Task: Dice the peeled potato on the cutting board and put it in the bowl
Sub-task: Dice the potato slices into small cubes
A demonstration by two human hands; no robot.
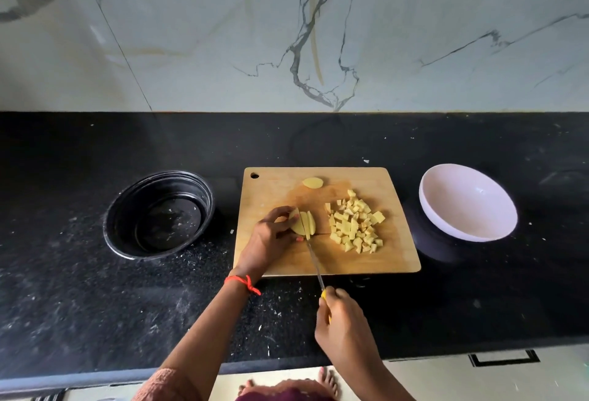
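Just off the cutting board's [392, 260] near edge, the right hand [342, 321] grips the yellow handle of the knife [313, 255]. Its blade is in the sliced potato half [304, 224] mid-board, which the left hand's [271, 236] curled fingers pin down. Dicing is underway, and crosswise cuts likely come next. Diced pieces [355, 225] lie on the board's right side. The white bowl [468, 203] to the right of the board holds nothing. No writing is legible.

Diced pile [355, 224], between potato [302, 225] and bowl [468, 206] (apart)
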